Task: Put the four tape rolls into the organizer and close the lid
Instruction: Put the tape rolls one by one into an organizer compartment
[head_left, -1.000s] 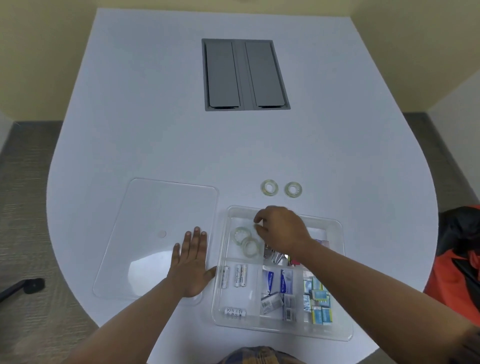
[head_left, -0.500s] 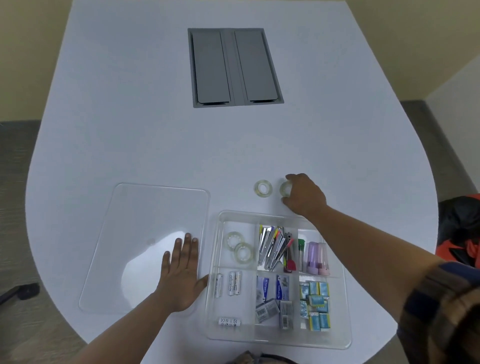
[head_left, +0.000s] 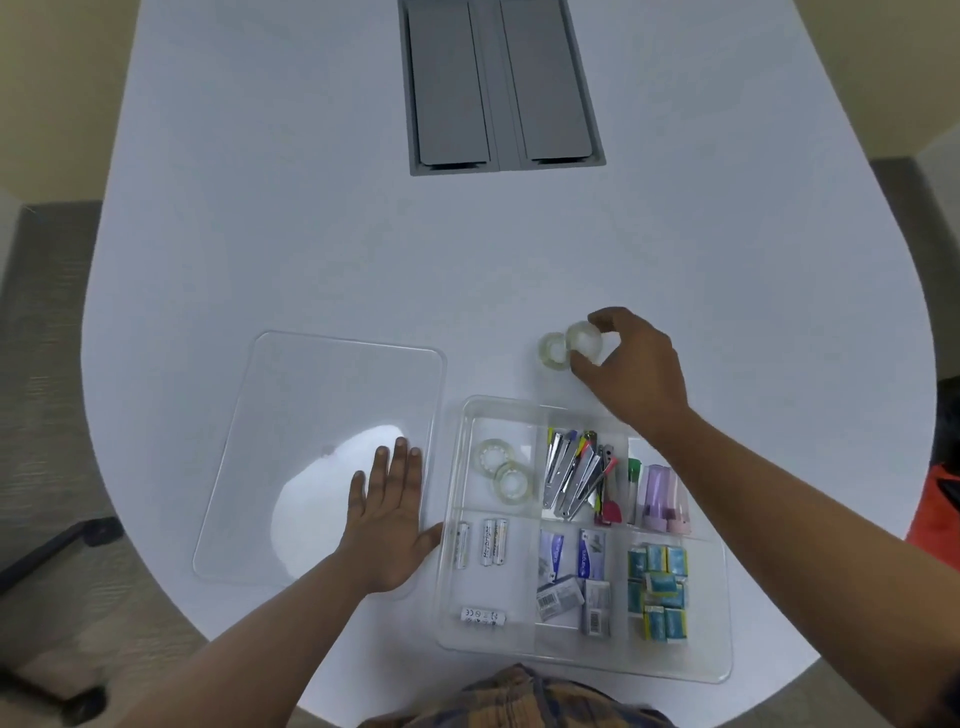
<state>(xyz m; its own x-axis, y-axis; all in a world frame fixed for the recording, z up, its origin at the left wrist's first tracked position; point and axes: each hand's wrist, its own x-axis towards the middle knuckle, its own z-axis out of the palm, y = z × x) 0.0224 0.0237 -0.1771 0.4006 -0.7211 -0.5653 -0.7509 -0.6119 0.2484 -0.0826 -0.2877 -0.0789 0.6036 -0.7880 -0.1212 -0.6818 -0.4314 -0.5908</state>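
Note:
The clear organizer (head_left: 467, 410) lies open on the white table in front of me. Two clear tape rolls (head_left: 506, 470) rest in its top-left compartment. Behind the organizer, my right hand (head_left: 631, 366) pinches a third tape roll (head_left: 586, 340) between thumb and fingers, tilted on edge. A fourth tape roll (head_left: 551, 353) lies flat on the table, touching the held one on its left. My left hand (head_left: 387, 519) rests flat, fingers spread, on the clear lid (head_left: 291, 415), which lies left of the organizer.
Other organizer compartments hold batteries (head_left: 483, 543), staplers and nail clippers (head_left: 574, 478), staple boxes (head_left: 657, 592) and small packets (head_left: 571, 577). A grey cable hatch (head_left: 501, 83) sits in the far table. A chair base (head_left: 52, 545) shows at left, red fabric (head_left: 935, 514) at right.
My right hand left the organizer's top-left compartment, reached back to the two rolls on the table, and now grips the right-hand one, slid against the left one. My left hand stayed on the lid.

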